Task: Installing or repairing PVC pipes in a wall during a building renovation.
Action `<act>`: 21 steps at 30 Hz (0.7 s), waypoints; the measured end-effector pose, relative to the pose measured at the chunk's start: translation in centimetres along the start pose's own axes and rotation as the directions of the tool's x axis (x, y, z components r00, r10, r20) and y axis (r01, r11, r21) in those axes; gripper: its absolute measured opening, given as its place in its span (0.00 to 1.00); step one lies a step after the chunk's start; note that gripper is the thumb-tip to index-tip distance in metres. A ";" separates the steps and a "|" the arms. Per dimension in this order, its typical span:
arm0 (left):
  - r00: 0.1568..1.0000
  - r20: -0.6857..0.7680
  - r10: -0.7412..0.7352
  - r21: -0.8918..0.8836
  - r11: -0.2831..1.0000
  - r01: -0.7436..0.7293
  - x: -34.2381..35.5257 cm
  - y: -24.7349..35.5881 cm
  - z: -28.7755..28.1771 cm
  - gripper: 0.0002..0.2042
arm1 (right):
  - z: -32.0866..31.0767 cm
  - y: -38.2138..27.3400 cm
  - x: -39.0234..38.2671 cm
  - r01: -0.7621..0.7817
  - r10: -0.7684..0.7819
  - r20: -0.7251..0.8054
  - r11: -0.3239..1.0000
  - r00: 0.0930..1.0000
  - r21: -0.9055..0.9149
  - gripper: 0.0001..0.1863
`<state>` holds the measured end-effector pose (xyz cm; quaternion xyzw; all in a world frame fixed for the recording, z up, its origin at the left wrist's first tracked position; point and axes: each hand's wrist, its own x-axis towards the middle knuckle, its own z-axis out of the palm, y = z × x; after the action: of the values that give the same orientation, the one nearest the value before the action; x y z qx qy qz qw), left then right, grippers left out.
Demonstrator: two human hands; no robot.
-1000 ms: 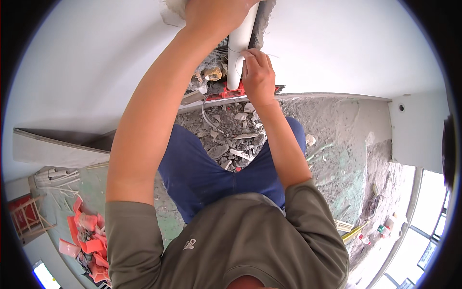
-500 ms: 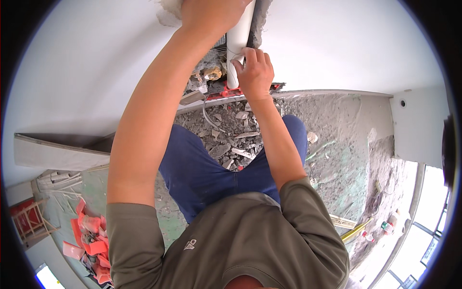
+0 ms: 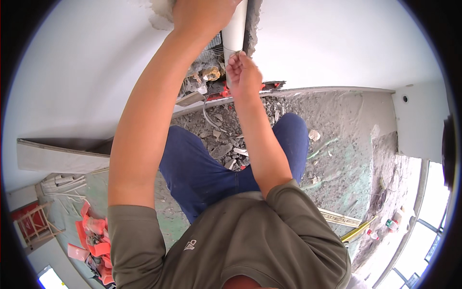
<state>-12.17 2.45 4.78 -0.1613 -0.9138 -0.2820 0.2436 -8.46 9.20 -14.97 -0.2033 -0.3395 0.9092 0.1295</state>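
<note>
A white plastic pipe [image 3: 234, 30] stands upright in a rough slot cut in the white wall. A thin wire [image 3: 231, 50] crosses its front. My right hand [image 3: 244, 77] is beside the lower pipe, fingers curled and the thumb and forefinger pinched on the wire. My left hand [image 3: 206, 13] is at the upper edge, against or just left of the pipe; its fingers run out of the picture, so its grip is hidden. Wire mesh [image 3: 210, 52] shows left of the pipe. Red fittings [image 3: 225, 90] lie at the pipe's foot, partly behind my right hand.
Broken rubble [image 3: 221, 150] covers the floor between my knees. A loose board [image 3: 57, 156] leans out at the left. Red-orange scraps [image 3: 96, 236] lie at lower left. Yellow strips [image 3: 358, 229] and bottles [image 3: 392, 224] are at lower right. A wooden frame [image 3: 36, 222] stands far left.
My right hand has turned so its curled fingers face the pipe, and it has shifted slightly left and down. My left hand remains at the top edge.
</note>
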 end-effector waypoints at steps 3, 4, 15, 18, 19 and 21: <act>1.000 -0.002 -0.001 -0.030 1.000 0.001 0.1 0.0 0.1 0.29 | 0.1 0.3 0.0 -0.307 0.331 0.050 0.794 0.942 0.525 0.07; 1.000 0.000 0.002 -0.038 0.999 -0.002 0.1 0.0 0.2 0.29 | -0.2 0.5 0.1 -0.329 0.338 0.094 0.754 0.937 0.569 0.09; 1.000 -0.011 0.019 -0.023 1.000 -0.019 0.1 -0.2 0.2 0.28 | -3.3 -5.3 -2.1 0.495 -0.516 0.523 -0.204 0.678 -0.844 0.27; 1.000 0.014 -0.015 -0.034 0.999 0.015 0.1 -0.1 -0.1 0.28 | 1.4 -7.6 -3.4 0.272 -0.133 0.317 -0.279 0.939 -0.921 0.38; 0.998 0.040 -0.044 -0.045 0.998 0.046 0.1 -0.1 -0.2 0.28 | 2.0 -7.7 -3.3 0.211 0.048 0.206 -0.323 0.977 -0.923 0.39; 0.997 0.055 -0.050 -0.047 0.998 0.052 0.2 0.5 -0.2 0.28 | 0.5 -6.4 -2.3 0.237 0.022 0.242 -0.316 0.970 -0.919 0.35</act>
<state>-12.01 2.79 5.22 -0.1513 -0.9168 -0.3058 0.2077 -6.09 12.75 -9.68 -0.1178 -0.9585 0.2575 -0.0316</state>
